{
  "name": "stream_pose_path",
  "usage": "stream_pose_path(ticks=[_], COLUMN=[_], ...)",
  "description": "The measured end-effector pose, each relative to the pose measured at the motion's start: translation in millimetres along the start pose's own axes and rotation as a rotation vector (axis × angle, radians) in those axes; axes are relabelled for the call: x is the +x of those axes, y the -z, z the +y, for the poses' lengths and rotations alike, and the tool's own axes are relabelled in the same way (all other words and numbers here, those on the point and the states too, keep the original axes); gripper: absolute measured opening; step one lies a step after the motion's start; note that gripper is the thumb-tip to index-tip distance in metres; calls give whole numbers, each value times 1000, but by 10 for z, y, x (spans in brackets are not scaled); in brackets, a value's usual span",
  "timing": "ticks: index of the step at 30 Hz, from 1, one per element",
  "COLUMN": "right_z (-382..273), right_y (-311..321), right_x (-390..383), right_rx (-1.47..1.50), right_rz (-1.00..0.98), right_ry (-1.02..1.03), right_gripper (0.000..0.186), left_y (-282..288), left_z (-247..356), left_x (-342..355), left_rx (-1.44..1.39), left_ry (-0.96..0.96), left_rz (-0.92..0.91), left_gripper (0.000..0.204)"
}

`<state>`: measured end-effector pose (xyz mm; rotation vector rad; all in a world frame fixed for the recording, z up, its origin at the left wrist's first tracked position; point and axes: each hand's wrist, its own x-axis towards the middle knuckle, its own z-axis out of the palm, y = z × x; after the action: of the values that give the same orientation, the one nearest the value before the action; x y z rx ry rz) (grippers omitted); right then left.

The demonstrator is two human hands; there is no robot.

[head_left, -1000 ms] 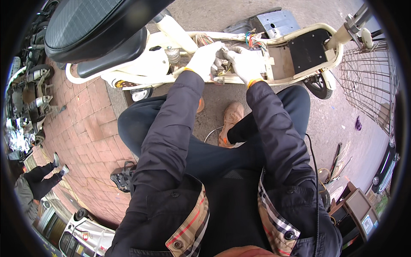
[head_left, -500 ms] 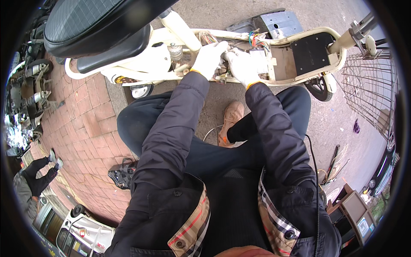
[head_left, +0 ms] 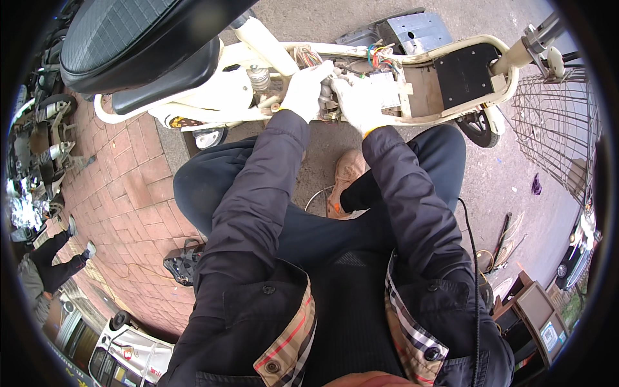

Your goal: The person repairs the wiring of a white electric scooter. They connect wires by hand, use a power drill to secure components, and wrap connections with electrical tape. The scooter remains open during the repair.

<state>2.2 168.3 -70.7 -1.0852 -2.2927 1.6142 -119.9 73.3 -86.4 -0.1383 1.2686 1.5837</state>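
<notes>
My two hands, in white gloves with yellow-orange cuffs, are close together over the open floor section of a cream electric scooter (head_left: 412,119). The fingers of my left hand (head_left: 308,89) are bent and pinched at the middle of the frame. Beside it, my right hand (head_left: 358,106) also has its fingers curled together. Whatever they grip is too small and too covered to make out. Colored wires (head_left: 382,58) run just beyond my right hand, and another wire bundle (head_left: 307,57) lies past my left. A coil spring (head_left: 259,80) stands left of my left hand.
A black seat (head_left: 138,42) looms at the upper left. Behind the scooter lies a grey plastic cover (head_left: 416,33). At right are a wire basket (head_left: 558,122) and a brown cabinet (head_left: 538,316). A black bag (head_left: 184,261) rests on the brick paving; another person (head_left: 48,267) is at far left.
My right hand has shifted slightly left, toward my left hand. The whole view has moved a little. The person at far left has moved their legs.
</notes>
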Motion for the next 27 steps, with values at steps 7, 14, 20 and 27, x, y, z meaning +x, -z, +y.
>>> stream_pose_path(ticks=[7, 14, 20, 27], right_z=[59, 54, 257, 175], right_y=[87, 44, -6, 11], right_x=[60, -15, 96, 101], right_rx=[-453, -114, -46, -193], right_rz=[12, -2, -28, -8], right_ry=[361, 20, 86, 84], right_gripper=[39, 36, 39, 39], left_y=[-27, -10, -80, -52], left_z=[-91, -51, -65, -46], left_x=[-15, 22, -29, -13], left_rx=[127, -6, 27, 18], left_ry=[-175, -44, -105, -64], left_rz=[-5, -12, 36, 20], left_gripper=[26, 28, 26, 26])
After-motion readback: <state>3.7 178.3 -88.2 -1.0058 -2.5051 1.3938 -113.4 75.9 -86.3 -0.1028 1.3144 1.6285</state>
